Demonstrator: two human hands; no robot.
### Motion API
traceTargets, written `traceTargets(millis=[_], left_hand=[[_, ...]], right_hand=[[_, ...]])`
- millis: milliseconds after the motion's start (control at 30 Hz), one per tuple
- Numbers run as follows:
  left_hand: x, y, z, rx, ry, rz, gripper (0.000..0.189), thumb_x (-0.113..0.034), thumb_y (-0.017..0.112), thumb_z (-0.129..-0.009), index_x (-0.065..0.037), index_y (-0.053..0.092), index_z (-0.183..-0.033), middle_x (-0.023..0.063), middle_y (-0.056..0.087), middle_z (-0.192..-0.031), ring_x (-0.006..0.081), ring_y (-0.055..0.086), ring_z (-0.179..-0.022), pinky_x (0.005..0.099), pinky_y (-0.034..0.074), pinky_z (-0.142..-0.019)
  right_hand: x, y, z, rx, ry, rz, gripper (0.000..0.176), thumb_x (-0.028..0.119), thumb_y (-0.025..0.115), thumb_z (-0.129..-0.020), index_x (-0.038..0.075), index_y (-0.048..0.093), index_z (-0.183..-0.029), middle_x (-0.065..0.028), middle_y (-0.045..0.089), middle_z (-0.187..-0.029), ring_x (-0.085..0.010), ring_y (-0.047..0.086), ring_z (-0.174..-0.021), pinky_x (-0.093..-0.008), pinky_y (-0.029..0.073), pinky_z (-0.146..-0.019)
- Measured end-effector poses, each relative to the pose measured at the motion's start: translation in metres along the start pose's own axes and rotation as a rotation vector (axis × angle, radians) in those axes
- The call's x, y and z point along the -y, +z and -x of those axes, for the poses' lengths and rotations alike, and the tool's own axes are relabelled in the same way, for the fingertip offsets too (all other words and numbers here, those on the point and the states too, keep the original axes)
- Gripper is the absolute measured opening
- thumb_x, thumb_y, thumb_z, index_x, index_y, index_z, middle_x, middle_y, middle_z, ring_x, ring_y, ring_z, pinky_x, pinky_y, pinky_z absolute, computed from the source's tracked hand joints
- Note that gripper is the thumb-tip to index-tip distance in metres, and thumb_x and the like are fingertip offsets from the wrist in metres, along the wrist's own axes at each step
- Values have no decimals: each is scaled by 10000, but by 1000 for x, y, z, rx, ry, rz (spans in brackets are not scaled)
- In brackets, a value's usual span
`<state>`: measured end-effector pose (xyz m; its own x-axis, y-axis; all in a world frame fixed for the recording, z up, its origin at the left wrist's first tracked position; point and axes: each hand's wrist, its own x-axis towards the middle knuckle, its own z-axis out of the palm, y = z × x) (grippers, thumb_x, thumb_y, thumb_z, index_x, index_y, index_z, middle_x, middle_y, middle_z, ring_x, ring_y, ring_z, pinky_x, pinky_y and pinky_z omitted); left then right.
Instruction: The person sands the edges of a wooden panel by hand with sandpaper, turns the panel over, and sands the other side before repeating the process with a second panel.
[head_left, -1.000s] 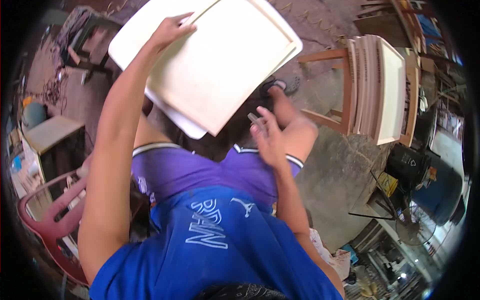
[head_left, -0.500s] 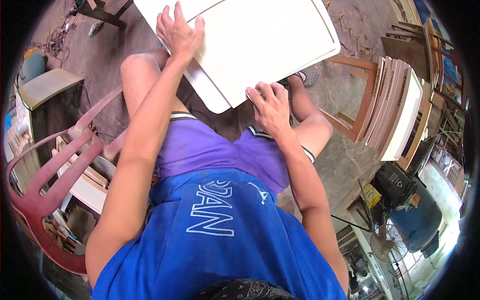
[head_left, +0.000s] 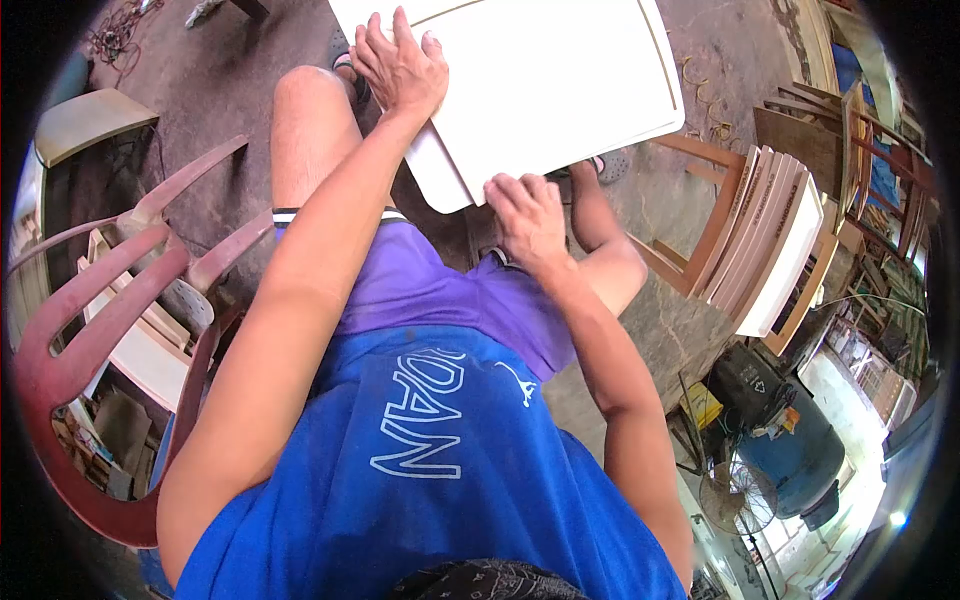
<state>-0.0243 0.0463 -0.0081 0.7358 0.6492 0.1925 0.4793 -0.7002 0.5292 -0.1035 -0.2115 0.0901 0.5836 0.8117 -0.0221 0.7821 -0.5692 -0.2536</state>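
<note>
The panel (head_left: 550,90) lies ahead of both hands, white face up, resting on a white board (head_left: 447,182) whose rounded corner juts out between the two grips. The left hand (head_left: 400,75) lies on the panel's left edge, fingers spread and pinching nothing. The right hand (head_left: 528,215) is at the near edge, just beside the corner, its fingers bent and close together; their tips are partly hidden, so I cannot tell whether they pinch anything. Nearer the body than either hand are the purple shorts (head_left: 440,275) and blue shirt (head_left: 400,500). Right of the right hand, a stack (head_left: 768,235) of panels stands on edge by a wooden frame (head_left: 697,150); farther back on that side are a black bin (head_left: 750,385) and a fan (head_left: 738,497). Left of the left hand, well apart, stands a red chair (head_left: 55,385).
</note>
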Motion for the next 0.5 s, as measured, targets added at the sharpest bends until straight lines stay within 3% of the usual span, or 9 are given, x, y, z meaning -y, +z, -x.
traceTargets(millis=[67, 200, 300, 500], left_hand=[[0, -1, 4, 10, -7, 4, 631, -357, 575, -1007, -71, 422, -1548, 258, 302, -1590, 450, 188, -1519, 627, 100, -1247], [4, -1, 3, 15, -5, -32, 628, -363, 574, -1008, -90, 424, -1553, 248, 307, -1592, 436, 196, -1520, 618, 109, -1248], [1, 2, 1, 12, -7, -44, 625, -365, 577, -1008, -107, 428, -1557, 233, 313, -1594, 423, 209, -1519, 612, 115, -1250], [1, 2, 1, 13, -35, -43, 618, -364, 576, -1010, -125, 431, -1561, 220, 326, -1595, 400, 211, -1528, 595, 113, -1260]], right_hand=[[-9, 1, -1, -68, 59, -9, 409, 119, 657, -808, 62, 699, -1211, -41, 636, -1254, -289, 574, -1042, -434, 451, -838], [12, 1, 5, -23, -12, 24, 390, 116, 655, -820, 74, 703, -1205, -32, 645, -1242, -275, 569, -990, -431, 447, -836], [-13, -4, 3, -3, 15, 35, 422, 125, 664, -813, 62, 694, -1229, -36, 631, -1245, -281, 559, -995, -424, 443, -829], [7, 7, 10, -64, 17, 71, 413, 120, 650, -809, 93, 693, -1219, -31, 625, -1251, -268, 560, -1002, -423, 434, -827]])
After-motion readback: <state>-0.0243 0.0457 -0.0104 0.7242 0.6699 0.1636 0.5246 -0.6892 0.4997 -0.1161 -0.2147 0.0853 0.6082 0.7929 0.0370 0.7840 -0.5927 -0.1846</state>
